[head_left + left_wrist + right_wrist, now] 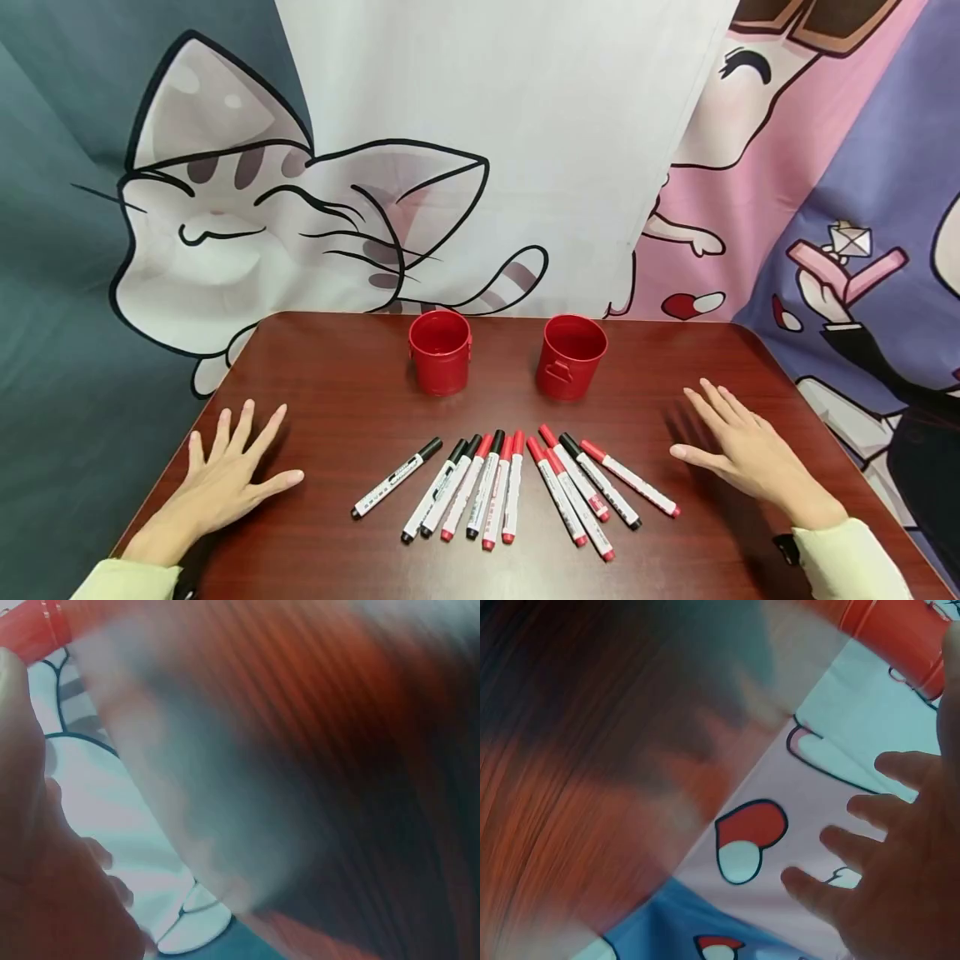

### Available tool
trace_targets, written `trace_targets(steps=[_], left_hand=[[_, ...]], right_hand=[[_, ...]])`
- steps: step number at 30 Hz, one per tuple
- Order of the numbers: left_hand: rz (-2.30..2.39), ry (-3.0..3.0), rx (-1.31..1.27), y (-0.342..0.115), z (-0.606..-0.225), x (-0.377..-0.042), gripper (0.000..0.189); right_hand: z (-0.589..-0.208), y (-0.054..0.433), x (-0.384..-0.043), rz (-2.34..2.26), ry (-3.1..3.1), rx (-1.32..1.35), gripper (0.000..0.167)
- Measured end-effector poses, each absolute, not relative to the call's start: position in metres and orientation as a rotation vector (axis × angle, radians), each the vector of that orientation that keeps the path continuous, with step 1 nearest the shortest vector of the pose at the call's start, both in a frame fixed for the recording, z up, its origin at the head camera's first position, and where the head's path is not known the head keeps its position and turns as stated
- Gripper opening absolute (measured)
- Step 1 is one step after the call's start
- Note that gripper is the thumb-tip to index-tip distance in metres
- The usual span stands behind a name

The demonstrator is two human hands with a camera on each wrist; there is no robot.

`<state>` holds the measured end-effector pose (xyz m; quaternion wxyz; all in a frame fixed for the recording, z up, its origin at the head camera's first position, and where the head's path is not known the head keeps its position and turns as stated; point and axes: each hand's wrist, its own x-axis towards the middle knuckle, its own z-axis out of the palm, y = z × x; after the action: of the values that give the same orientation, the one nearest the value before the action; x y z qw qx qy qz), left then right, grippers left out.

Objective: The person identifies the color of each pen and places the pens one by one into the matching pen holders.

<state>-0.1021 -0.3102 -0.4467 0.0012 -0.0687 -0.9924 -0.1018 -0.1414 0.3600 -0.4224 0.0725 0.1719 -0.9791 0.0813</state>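
My left hand is at the table's left side, fingers spread and holding nothing. On the right side my right hand is held with straight fingers, also without anything in it. Between them lie several markers with white barrels, some black-capped like the leftmost marker, others red-capped like the rightmost marker. Behind the markers stand two red buckets, a left bucket and a right bucket. Part of a red bucket shows in the left wrist view, and a red bucket in the right wrist view.
The brown wooden table has a glossy top. A cloth backdrop with cartoon animals hangs behind its far edge. A dark shape is at the right edge of the head view, beside the table.
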Motion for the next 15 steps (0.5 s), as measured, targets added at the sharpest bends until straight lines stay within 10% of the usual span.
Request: trace_targets(steps=[15], left_hand=[[-0.897, -2.976, -0.173, -0.251, -0.436, -0.124, 0.101]], right_hand=[[-0.426, 0.321, -0.14, 0.474, -2.947, 0.579, 0.049]])
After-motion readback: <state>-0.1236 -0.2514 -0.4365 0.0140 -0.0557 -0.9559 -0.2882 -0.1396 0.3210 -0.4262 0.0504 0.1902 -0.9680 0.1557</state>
